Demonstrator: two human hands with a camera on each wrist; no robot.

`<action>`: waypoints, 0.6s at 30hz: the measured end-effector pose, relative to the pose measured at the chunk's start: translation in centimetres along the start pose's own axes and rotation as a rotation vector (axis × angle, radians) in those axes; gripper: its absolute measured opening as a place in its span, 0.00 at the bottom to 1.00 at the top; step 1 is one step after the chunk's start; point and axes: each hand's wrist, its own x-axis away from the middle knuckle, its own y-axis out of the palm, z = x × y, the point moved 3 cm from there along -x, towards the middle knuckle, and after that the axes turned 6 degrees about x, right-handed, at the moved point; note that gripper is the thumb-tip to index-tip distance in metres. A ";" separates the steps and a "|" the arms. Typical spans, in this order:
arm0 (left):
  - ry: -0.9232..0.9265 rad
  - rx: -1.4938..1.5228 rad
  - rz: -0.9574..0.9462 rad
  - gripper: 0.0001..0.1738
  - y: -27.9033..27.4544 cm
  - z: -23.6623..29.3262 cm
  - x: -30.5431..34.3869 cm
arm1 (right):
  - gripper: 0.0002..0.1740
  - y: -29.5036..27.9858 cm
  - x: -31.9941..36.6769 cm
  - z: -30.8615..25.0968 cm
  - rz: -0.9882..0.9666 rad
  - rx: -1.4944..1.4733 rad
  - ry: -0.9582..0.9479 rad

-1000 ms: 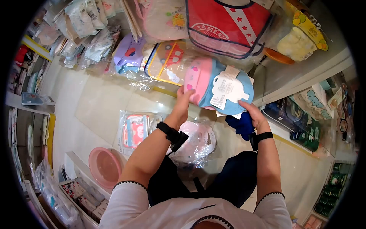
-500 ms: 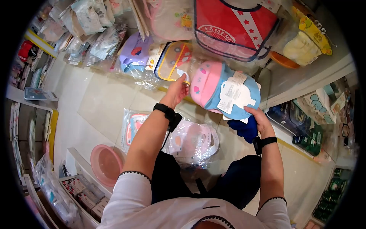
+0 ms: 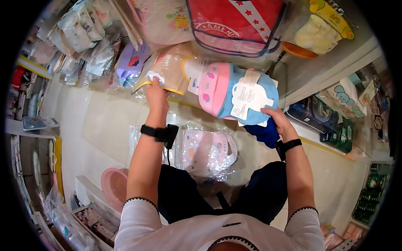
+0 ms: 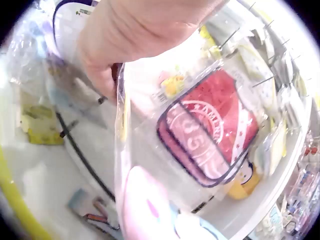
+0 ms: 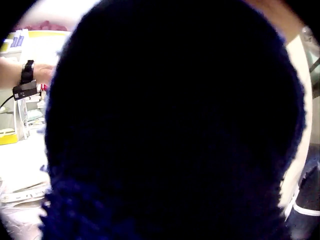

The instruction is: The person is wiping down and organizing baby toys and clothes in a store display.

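My left hand (image 3: 157,98) grips the near edge of a beige bib with yellow trim (image 3: 169,69) in clear plastic, tilting it up off the shelf. In the left wrist view that hand (image 4: 135,37) is above, with the plastic edge under its fingers. My right hand (image 3: 279,121) pinches the lower edge of a pink and blue bib (image 3: 215,90) with a white card tag (image 3: 251,98). Below that hand hangs a fuzzy dark blue cloth (image 3: 264,133). The same cloth (image 5: 170,125) fills most of the right wrist view and hides the right fingers.
A red bib (image 3: 234,27) and a purple bib (image 3: 132,62) are at the shelf. On the floor lie a packaged pale pink bib (image 3: 205,152) and a pink basin (image 3: 113,188). Shelving with dark packages (image 3: 314,121) stands at right; bagged goods (image 3: 83,31) hang at upper left.
My left hand has let go of the pink and blue bib, moved left and taken hold of the beige bib, lifting its near edge. The right hand keeps its hold.
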 end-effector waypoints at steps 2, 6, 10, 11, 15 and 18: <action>0.015 0.014 0.006 0.18 -1.3 2.6 1.7 | 0.27 0.4 0.0 -0.1 -0.007 0.015 -0.040; 0.075 0.241 0.128 0.16 -5.5 6.5 5.0 | 0.25 2.2 1.6 -2.9 -0.034 -0.046 -0.076; 0.445 0.206 0.305 0.16 -11.2 12.3 9.1 | 0.24 4.0 3.0 -5.3 -0.072 -0.141 -0.056; 0.567 0.237 0.355 0.16 -12.1 13.3 10.1 | 0.25 4.6 3.3 -5.9 -0.084 -0.145 -0.058; 0.699 0.332 0.494 0.16 -14.6 13.9 11.2 | 0.23 8.5 4.7 -8.6 -0.109 -0.065 -0.097; 0.737 0.352 0.597 0.15 -15.5 13.9 10.6 | 0.24 13.4 5.1 -10.4 -0.232 -0.011 -0.101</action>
